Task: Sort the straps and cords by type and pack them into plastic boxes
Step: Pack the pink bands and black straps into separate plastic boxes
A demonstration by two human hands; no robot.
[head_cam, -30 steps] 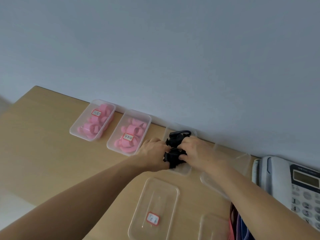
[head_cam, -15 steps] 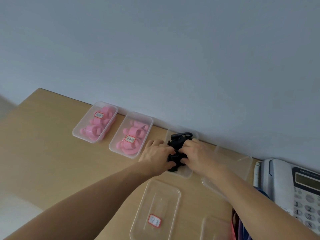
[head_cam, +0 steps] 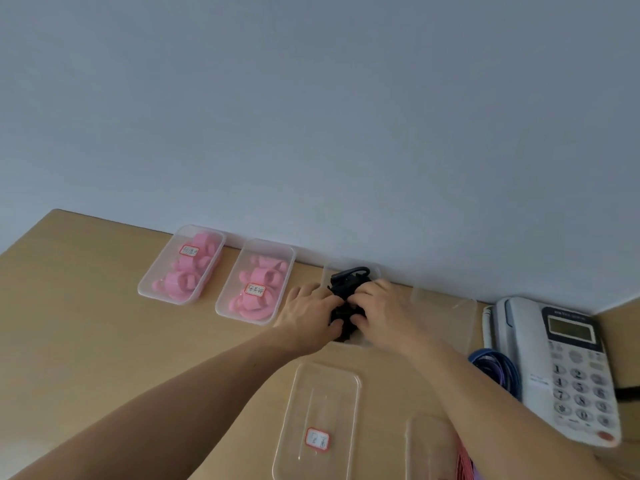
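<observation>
A bundle of black straps (head_cam: 348, 282) fills a clear plastic box (head_cam: 329, 271) at the back of the wooden table (head_cam: 86, 323). My left hand (head_cam: 306, 315) and my right hand (head_cam: 384, 311) both press down on the straps from either side, fingers curled into the bundle. Two closed clear boxes hold pink straps, one at the far left (head_cam: 183, 265) and one beside it (head_cam: 256, 282), each with a red-edged label.
A clear labelled lid (head_cam: 320, 420) lies near me, with another clear lid (head_cam: 429, 448) to its right. An empty clear box (head_cam: 450, 317) sits right of the black straps. Blue and purple cords (head_cam: 498, 368) lie beside a white desk phone (head_cam: 564, 368). Red cords (head_cam: 464, 462) show bottom right.
The view has tilted and shifted slightly. My hands have closed in over the black straps, pushing them lower into the box.
</observation>
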